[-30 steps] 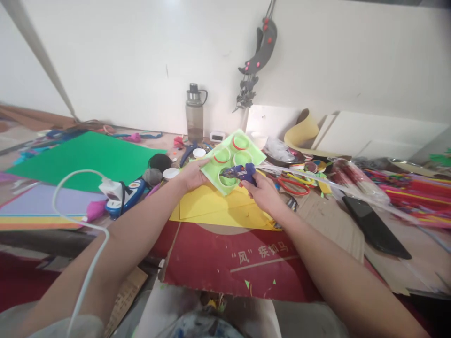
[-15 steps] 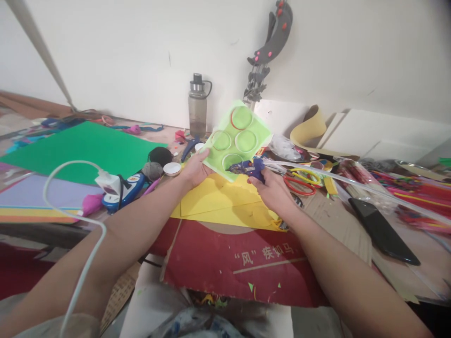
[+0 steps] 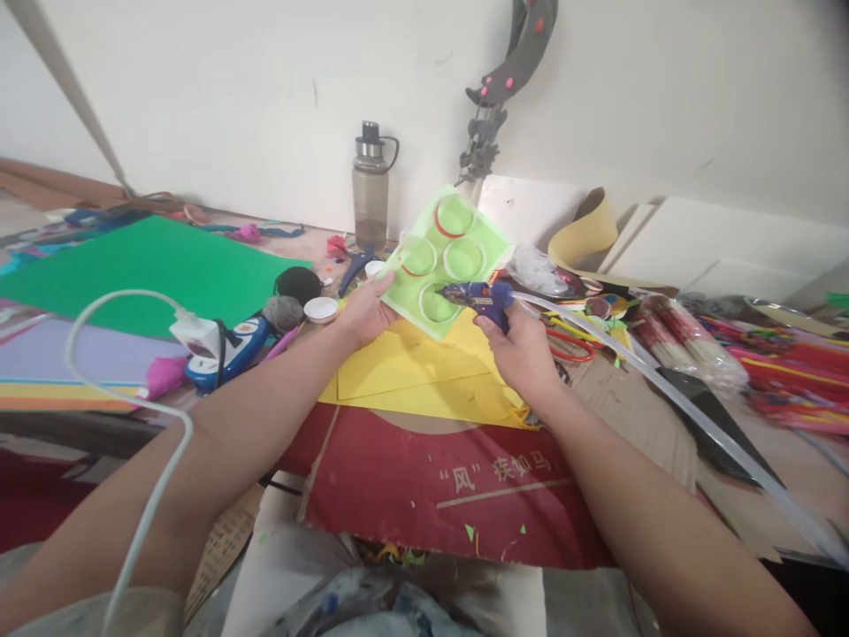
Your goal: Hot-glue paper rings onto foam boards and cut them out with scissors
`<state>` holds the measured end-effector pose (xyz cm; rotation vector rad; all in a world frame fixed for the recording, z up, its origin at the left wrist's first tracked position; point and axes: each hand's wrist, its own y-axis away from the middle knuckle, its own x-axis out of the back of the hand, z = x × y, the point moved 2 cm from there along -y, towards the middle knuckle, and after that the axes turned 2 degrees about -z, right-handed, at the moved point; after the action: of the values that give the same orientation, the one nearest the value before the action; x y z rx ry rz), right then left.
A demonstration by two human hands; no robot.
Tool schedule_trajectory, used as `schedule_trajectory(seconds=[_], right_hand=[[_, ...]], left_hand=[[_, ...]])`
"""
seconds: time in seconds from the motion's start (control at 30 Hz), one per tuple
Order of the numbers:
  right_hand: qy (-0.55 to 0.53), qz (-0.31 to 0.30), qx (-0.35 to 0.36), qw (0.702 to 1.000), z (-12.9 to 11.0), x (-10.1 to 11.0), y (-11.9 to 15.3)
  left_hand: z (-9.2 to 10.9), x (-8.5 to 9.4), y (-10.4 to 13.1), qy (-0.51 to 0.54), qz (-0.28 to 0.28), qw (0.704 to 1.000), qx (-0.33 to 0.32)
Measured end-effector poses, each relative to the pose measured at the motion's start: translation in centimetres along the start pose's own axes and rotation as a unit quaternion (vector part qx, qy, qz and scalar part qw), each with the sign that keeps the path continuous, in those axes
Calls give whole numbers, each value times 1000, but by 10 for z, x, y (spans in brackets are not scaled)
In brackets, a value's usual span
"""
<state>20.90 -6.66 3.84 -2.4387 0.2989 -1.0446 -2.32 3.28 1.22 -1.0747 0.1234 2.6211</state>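
Note:
My left hand (image 3: 371,311) grips the left edge of a light green sheet (image 3: 483,232), held tilted above the table. Several shallow round rings or cups, one with a red edge (image 3: 453,232), sit on its face. In my right hand (image 3: 523,354) is a blue hot glue gun (image 3: 489,301), fingers wrapped round its handle. Its nozzle points left, at the lowest ring (image 3: 438,317); whether it touches cannot be told. A long clear glue stick (image 3: 637,361) runs out of the gun's back towards the lower right. Yellow paper (image 3: 411,376) lies beneath.
Red printed cardboard (image 3: 411,487) covers the front edge. A bottle (image 3: 370,190) stands by the wall. At left lie a green sheet (image 3: 152,270), a blue power strip (image 3: 232,358) and a white cable (image 3: 186,425). Red-handled scissors (image 3: 577,347) and a black phone-like slab (image 3: 716,433) lie at right.
The glue gun has moved slightly right and up relative to the sheet, its nozzle nearer the lowest ring's upper side. The glue stick now slopes more steeply down to the right.

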Motion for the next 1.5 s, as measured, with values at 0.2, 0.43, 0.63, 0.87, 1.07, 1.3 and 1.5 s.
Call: schedule_trajectory(seconds=[0.2, 0.43, 0.63, 0.87, 1.07, 1.3, 1.5], right_hand=[[-19, -76, -51, 996, -6, 0, 2], [-1, -108, -66, 992, -10, 2, 1], [-22, -45, -28, 998, -3, 3, 0], [-39, -63, -35, 997, -3, 1, 0], [-30, -89, -64, 993, -3, 0, 1], [-46, -42, -42, 997, -3, 3, 0], [-27, -94, -42, 994, 0, -2, 0]], left_hand=[[-3, -4, 1, -14, 0, 1000, -21], [-1, 2, -2, -29, 37, 998, -42], [-2, 6, -4, -29, 19, 998, -49], [-2, 11, -8, 0, 21, 999, -33], [-3, 14, -11, 4, 19, 1000, -24], [-7, 12, -9, -8, -16, 1000, -19], [-3, 9, -8, -15, 1, 999, -41]])
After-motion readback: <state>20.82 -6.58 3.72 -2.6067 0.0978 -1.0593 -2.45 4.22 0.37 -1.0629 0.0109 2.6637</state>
